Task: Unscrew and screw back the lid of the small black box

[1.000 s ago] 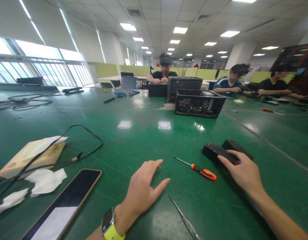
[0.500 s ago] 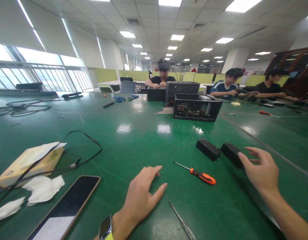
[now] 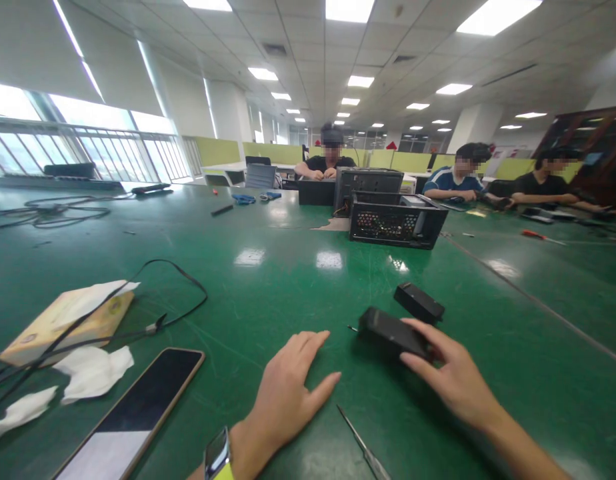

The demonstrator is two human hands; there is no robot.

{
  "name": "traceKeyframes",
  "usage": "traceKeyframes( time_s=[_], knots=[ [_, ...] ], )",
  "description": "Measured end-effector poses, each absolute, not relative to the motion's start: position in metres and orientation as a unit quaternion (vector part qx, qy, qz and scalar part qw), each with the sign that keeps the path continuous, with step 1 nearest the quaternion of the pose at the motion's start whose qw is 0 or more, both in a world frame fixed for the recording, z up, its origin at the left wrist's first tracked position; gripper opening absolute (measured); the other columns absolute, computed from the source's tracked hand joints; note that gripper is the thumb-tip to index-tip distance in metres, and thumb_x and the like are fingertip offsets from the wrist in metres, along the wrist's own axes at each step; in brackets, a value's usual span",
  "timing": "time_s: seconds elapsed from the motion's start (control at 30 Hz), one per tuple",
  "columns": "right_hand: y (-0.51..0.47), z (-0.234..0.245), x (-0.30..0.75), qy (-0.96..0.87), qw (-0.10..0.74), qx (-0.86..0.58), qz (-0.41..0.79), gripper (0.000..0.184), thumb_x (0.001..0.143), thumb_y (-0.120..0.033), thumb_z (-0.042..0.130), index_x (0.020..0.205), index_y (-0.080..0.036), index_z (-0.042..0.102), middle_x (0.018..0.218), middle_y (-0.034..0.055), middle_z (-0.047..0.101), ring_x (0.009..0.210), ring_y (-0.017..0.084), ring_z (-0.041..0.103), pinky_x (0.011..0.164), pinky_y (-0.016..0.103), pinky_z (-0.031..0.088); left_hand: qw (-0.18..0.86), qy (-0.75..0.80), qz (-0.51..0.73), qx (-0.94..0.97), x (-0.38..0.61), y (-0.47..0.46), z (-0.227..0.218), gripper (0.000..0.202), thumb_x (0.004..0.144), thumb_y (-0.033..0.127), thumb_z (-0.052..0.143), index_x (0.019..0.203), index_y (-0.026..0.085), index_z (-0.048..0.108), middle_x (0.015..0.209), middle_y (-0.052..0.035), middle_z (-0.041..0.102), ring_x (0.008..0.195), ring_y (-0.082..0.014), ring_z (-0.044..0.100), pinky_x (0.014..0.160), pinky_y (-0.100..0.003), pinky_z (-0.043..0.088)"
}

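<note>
My right hand (image 3: 451, 377) grips a small black box (image 3: 391, 331) and holds it just above the green table (image 3: 288, 280), over the spot where the orange-handled screwdriver lay; only the screwdriver's metal tip (image 3: 352, 328) shows. A second black box (image 3: 419, 302) lies on the table just behind. My left hand (image 3: 288, 390) rests flat on the table with fingers spread, a watch with a yellow strap (image 3: 219, 460) on its wrist. A thin metal tool (image 3: 363, 447) lies between my hands.
A phone (image 3: 133, 413), crumpled tissues (image 3: 91, 370), a tan box (image 3: 68, 320) and a black cable (image 3: 178, 293) lie at the left. An open black computer case (image 3: 395, 223) stands mid-table. Three people sit at the far side.
My right hand moved from the far right black box, closed on it and carried it left toward me, covering the orange screwdriver. The left hand stayed put.
</note>
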State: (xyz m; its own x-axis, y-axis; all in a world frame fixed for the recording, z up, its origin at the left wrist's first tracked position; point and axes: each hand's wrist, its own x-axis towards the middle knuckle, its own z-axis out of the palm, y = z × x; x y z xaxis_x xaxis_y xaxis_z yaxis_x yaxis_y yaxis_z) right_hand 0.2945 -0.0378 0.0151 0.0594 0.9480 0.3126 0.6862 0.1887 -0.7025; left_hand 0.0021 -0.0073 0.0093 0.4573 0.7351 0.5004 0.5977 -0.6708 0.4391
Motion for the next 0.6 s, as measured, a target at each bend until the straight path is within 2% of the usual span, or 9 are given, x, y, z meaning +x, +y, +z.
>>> traceKeyframes(
  time_s=[0.07,0.1,0.17,0.23,0.3,0.37,0.47,0.53,0.6],
  knots=[
    [-0.044,0.014,0.26,-0.731,0.35,-0.554,0.189,0.048,0.083,-0.042,0.066,0.126,-0.022,0.062,0.125,0.0088,0.067,0.113,0.026,0.062,0.098,0.04,0.048,0.089,0.395,0.334,0.851,0.002,-0.007,0.008,0.057,0.085,0.034,0.068,0.136,0.021,0.047,0.127,-0.012,0.059,0.113,-0.0289,0.058,0.095,-0.045,0.052],
    [-0.046,0.013,0.249,-0.745,0.338,-0.541,0.196,0.047,0.084,-0.039,0.066,0.127,-0.022,0.061,0.125,0.009,0.066,0.112,0.026,0.062,0.096,0.04,0.05,0.087,0.395,0.326,0.855,0.002,-0.007,0.008,0.06,0.084,0.035,0.068,0.138,0.021,0.045,0.129,-0.0125,0.058,0.116,-0.0296,0.057,0.097,-0.046,0.051],
    [-0.046,0.013,0.241,-0.745,0.339,-0.535,0.209,0.048,0.086,-0.037,0.064,0.131,-0.023,0.057,0.125,0.0098,0.064,0.1,0.023,0.066,0.082,0.036,0.056,0.09,0.393,0.306,0.862,0.001,-0.006,0.007,0.06,0.085,0.036,0.068,0.139,0.022,0.045,0.13,-0.0127,0.058,0.117,-0.0304,0.056,0.097,-0.047,0.05],
    [-0.044,0.014,0.251,-0.731,0.357,-0.55,0.189,0.046,0.088,-0.039,0.06,0.131,-0.023,0.056,0.124,0.0108,0.063,0.088,0.02,0.065,0.071,0.033,0.057,0.099,0.392,0.29,0.868,0.001,-0.005,0.007,0.054,0.087,0.035,0.066,0.136,0.021,0.048,0.128,-0.0124,0.06,0.114,-0.0302,0.057,0.095,-0.048,0.051],
    [-0.039,0.014,0.271,-0.717,0.361,-0.583,0.129,0.043,0.087,-0.042,0.061,0.125,-0.023,0.06,0.121,0.0111,0.063,0.09,0.022,0.064,0.077,0.038,0.055,0.111,0.392,0.282,0.869,0.001,-0.003,0.008,0.045,0.09,0.035,0.064,0.131,0.021,0.053,0.123,-0.0117,0.063,0.11,-0.0297,0.059,0.092,-0.047,0.052],
    [-0.035,0.013,0.292,-0.713,0.329,-0.612,0.091,0.04,0.082,-0.044,0.066,0.116,-0.023,0.066,0.115,0.0101,0.067,0.095,0.026,0.063,0.084,0.044,0.052,0.123,0.392,0.285,0.866,0.001,-0.003,0.008,0.039,0.091,0.035,0.062,0.126,0.02,0.056,0.118,-0.0114,0.065,0.106,-0.029,0.06,0.09,-0.047,0.052],
    [-0.033,0.011,0.314,-0.718,0.282,-0.617,0.155,0.029,0.081,-0.044,0.066,0.1,-0.022,0.073,0.096,0.007,0.072,0.085,0.025,0.065,0.077,0.04,0.053,0.139,0.388,0.299,0.86,0.001,-0.003,0.009,0.034,0.092,0.036,0.06,0.122,0.018,0.057,0.115,-0.0113,0.066,0.104,-0.0284,0.06,0.089,-0.046,0.052],
    [-0.034,0.012,0.32,-0.686,0.318,-0.621,0.204,0.029,0.085,-0.046,0.062,0.093,-0.021,0.074,0.084,0.0053,0.072,0.074,0.022,0.065,0.068,0.034,0.052,0.147,0.388,0.306,0.857,0.001,-0.005,0.01,0.032,0.093,0.035,0.059,0.12,0.018,0.058,0.114,-0.0111,0.066,0.103,-0.0281,0.06,0.089,-0.046,0.051],
    [-0.036,0.015,0.321,-0.62,0.41,-0.626,0.233,0.034,0.087,-0.049,0.058,0.093,-0.019,0.073,0.069,0.0024,0.067,0.061,0.018,0.06,0.058,0.03,0.048,0.153,0.388,0.313,0.853,0.002,-0.006,0.01,0.031,0.093,0.033,0.059,0.119,0.018,0.058,0.113,-0.0108,0.065,0.104,-0.0278,0.06,0.09,-0.046,0.051]
  ],
)
